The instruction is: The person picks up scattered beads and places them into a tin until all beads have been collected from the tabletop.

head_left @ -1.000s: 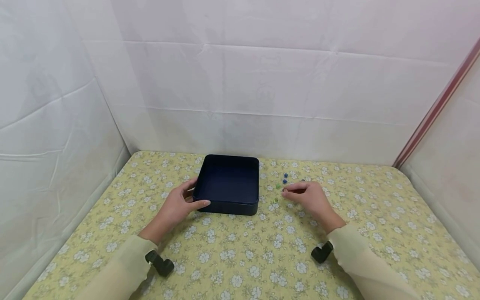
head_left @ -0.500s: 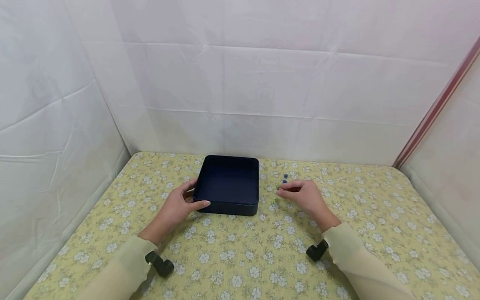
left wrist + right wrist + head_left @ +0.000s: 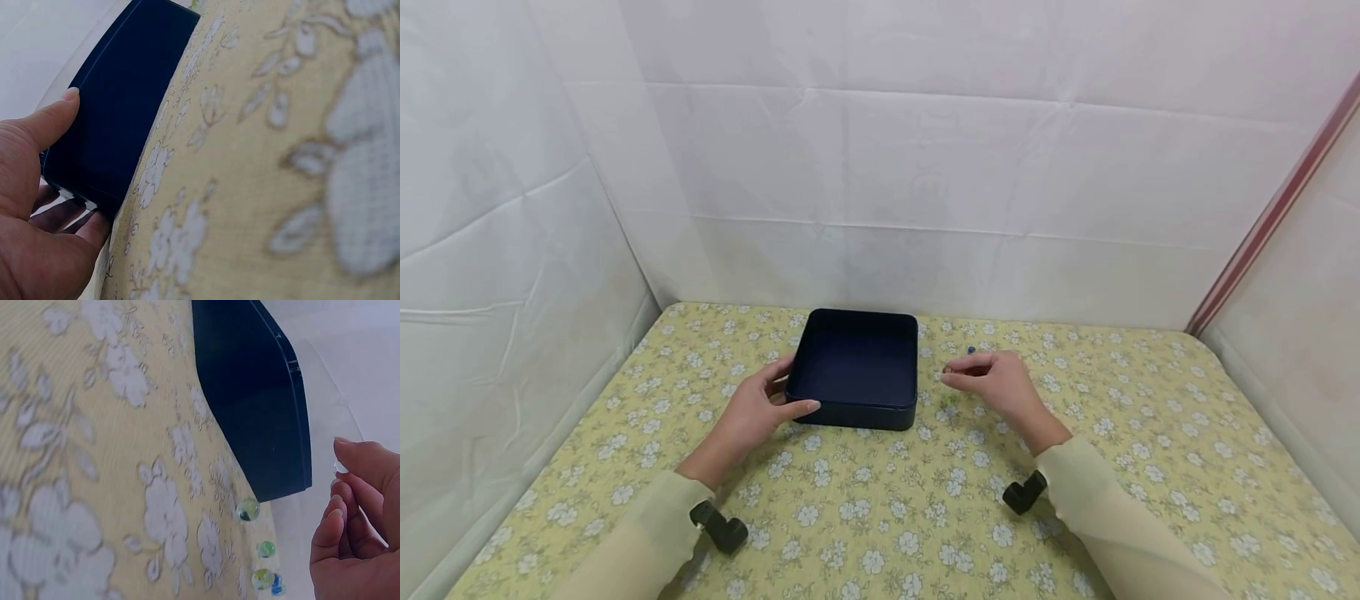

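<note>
A square dark navy box (image 3: 859, 417), open at the top, rests on the tablecloth. My left hand (image 3: 758, 406) grips its near left corner, thumb on the front wall and fingers round the side, as the left wrist view also shows. To the right of the box, my right hand (image 3: 996, 390) pinches a small pale glass marble (image 3: 340, 467) between thumb and index finger, raised above the cloth. Beneath that hand lie several glass marbles, among them a yellow-green one (image 3: 248, 510), a green one (image 3: 266, 549) and a blue one (image 3: 972, 350). The hand hides part of the group.
The table is covered with a yellow flowered cloth (image 3: 880, 508). White sheeting (image 3: 880, 167) hangs behind the table and along both sides, with a reddish strip (image 3: 1277, 208) at the right corner. Each wrist wears a black camera mount.
My right hand has shifted left toward the box, carrying the pinched marble and passing over the other marbles. My left hand and the box have stayed put.
</note>
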`<state>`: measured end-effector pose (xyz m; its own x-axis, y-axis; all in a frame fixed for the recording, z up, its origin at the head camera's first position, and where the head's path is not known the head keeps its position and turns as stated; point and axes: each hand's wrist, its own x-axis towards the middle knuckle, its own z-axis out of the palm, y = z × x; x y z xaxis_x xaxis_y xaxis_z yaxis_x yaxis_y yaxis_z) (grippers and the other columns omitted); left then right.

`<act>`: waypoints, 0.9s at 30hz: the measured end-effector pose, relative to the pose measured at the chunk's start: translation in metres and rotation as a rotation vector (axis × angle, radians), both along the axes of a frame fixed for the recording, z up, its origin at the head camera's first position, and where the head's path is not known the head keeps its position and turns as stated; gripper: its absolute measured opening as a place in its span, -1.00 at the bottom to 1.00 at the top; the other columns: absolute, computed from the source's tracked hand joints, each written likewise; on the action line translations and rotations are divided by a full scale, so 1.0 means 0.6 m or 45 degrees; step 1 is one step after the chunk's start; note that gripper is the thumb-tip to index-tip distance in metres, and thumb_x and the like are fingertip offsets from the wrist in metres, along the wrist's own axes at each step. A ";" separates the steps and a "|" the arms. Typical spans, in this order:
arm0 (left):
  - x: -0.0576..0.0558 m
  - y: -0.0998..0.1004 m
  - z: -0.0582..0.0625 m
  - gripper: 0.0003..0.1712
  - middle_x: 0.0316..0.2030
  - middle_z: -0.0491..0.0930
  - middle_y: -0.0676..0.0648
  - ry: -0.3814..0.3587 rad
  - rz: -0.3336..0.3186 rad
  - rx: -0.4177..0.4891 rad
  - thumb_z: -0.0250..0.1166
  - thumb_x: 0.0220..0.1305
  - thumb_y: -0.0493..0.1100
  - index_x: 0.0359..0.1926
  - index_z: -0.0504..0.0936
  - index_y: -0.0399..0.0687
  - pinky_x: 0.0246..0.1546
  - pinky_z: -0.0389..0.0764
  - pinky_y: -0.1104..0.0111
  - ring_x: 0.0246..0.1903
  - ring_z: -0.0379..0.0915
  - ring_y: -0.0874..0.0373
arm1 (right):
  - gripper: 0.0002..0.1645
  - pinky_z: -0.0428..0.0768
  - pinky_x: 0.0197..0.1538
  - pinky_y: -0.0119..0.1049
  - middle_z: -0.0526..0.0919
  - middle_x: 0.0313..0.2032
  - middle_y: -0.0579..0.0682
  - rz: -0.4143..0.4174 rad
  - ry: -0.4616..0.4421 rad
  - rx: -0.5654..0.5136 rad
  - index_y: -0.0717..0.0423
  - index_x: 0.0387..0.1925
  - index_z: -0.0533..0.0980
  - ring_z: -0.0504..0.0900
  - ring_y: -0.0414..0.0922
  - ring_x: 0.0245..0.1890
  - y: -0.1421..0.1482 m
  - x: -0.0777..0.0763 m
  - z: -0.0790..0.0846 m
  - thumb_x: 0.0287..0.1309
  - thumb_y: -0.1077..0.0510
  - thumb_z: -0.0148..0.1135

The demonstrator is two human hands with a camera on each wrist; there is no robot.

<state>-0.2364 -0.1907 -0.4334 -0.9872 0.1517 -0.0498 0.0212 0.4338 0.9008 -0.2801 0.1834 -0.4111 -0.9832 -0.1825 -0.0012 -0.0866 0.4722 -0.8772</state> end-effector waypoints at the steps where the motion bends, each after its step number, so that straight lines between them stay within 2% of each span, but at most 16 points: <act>1: 0.000 0.000 0.000 0.15 0.60 0.11 -0.13 0.002 -0.002 -0.003 0.49 0.23 0.16 0.65 0.01 0.13 0.33 0.55 -0.01 0.51 0.20 -0.19 | -0.57 0.73 0.02 -0.02 0.75 0.03 -0.02 0.007 0.006 0.004 0.03 0.02 0.76 0.72 -0.07 -0.08 -0.002 0.000 0.001 0.16 -0.05 0.53; 10: 0.003 0.002 0.007 0.12 0.59 0.11 -0.17 0.011 0.003 -0.008 0.47 0.27 0.13 0.65 0.00 0.09 0.32 0.55 -0.02 0.50 0.20 -0.22 | -0.50 0.72 0.07 0.00 0.75 0.06 -0.02 0.049 0.000 -0.041 0.06 0.04 0.74 0.73 -0.08 -0.06 -0.020 -0.005 0.008 0.13 -0.09 0.55; 18: 0.002 0.001 0.002 0.15 0.59 0.12 -0.16 0.007 0.008 -0.017 0.49 0.23 0.16 0.65 0.01 0.10 0.33 0.54 -0.01 0.50 0.20 -0.21 | -0.53 0.71 0.11 0.02 0.76 0.04 -0.03 0.069 0.000 -0.083 0.04 0.02 0.76 0.73 -0.08 -0.04 -0.038 -0.008 0.016 0.12 -0.09 0.56; 27: -0.002 0.001 0.000 0.17 0.59 0.13 -0.14 -0.003 0.012 -0.012 0.50 0.21 0.19 0.65 0.01 0.13 0.32 0.55 -0.01 0.50 0.22 -0.19 | -0.56 0.71 0.12 0.04 0.75 0.05 -0.10 0.064 -0.013 -0.060 -0.08 -0.02 0.78 0.72 -0.09 -0.02 -0.063 -0.014 0.023 0.08 -0.13 0.58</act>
<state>-0.2378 -0.1903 -0.4333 -0.9884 0.1421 -0.0537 0.0149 0.4424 0.8967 -0.2886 0.1456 -0.3971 -0.9728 -0.2314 -0.0010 -0.1002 0.4254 -0.8994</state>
